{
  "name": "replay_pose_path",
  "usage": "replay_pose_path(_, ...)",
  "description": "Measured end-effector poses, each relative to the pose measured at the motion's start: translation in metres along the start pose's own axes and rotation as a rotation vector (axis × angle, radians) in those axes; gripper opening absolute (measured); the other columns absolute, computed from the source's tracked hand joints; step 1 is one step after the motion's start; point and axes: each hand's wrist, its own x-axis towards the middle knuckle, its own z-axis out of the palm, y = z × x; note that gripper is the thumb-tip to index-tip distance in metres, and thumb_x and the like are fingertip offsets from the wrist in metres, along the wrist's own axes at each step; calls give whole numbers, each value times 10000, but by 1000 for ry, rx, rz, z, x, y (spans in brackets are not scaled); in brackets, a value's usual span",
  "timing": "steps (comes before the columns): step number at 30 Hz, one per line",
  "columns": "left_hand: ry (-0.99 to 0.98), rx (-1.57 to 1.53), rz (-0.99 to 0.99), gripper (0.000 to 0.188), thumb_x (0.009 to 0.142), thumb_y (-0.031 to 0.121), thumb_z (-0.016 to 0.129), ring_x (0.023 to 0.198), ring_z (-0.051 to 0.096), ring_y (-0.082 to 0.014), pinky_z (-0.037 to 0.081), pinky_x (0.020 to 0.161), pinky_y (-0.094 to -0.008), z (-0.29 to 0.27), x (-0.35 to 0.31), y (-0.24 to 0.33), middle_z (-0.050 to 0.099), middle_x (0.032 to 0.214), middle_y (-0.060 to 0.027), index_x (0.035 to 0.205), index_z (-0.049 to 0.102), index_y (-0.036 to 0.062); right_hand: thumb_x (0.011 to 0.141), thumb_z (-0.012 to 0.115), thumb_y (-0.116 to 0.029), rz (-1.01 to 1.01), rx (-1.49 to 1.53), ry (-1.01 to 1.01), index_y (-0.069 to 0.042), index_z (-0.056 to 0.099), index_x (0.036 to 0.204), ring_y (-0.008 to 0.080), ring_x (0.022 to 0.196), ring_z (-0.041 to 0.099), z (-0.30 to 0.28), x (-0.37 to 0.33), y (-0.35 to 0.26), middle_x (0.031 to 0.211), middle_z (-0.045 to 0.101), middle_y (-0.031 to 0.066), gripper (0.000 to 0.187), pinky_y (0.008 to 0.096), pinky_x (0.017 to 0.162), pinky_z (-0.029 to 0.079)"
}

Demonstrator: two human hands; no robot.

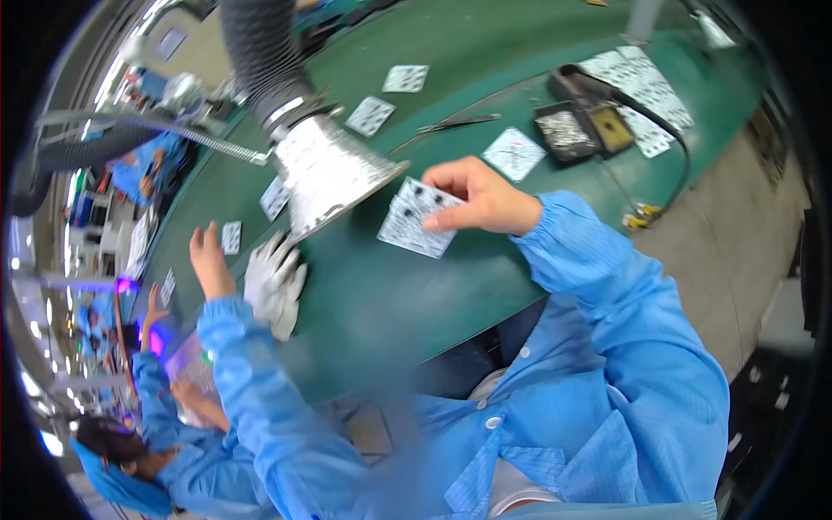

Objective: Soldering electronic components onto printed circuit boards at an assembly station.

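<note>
My right hand (485, 201) pinches a small fanned stack of white square circuit boards (407, 227) with dark round parts on them, thumb on top. Fingers apart, my left hand (211, 263) reaches over the green bench at the left with nothing in it. Just beyond its fingertips lies a small white board (231, 237). A pale work glove (275, 282) rests to the right of that hand. Another white square board (514, 154) lies flat beyond my right hand, next to a pair of tweezers (459, 123).
A fume-extraction hood (334, 173) hangs low between my hands. Back right stand a soldering-iron stand (568, 130) with a cable and larger white board panels (646, 91). More single boards (371, 116) are spread along the green bench (485, 269). A co-worker (165, 459) in blue sits at the left.
</note>
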Motion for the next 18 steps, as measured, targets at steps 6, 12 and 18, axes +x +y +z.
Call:
replay_pose_path(6, -469, -116, 283, 275, 791, 116, 631, 1046, 530, -228, 408, 898, -346, 0, -162, 14, 579, 1071, -133, 1028, 577, -13, 764, 648, -119, -384, 326, 947, -36, 567, 909, 37, 481, 377, -54, 16, -31, 712, 544, -11, 186, 212, 404, 260)
replay_pose_path(12, -697, 436, 811, 302, 728, 158, 679, 1180, 432, -342, 343, 959, -436, 6, -292, 18, 513, 1198, -143, 1010, 615, 72, 751, 664, -145, -218, 16, 1081, 12, 624, 810, 105, 460, 448, -154, 89, -6, 646, 577, 38, 173, 265, 413, 332)
replay_pose_path(18, -562, 487, 848, 347, 752, 193, 633, 1191, 426, -343, 338, 954, -479, 21, -318, 11, 524, 1185, -166, 1077, 596, 78, 808, 617, -346, 455, -2027, 511, -53, 666, 786, 230, 623, 626, -266, 110, -61, 829, 668, 117, 298, 347, 518, 469)
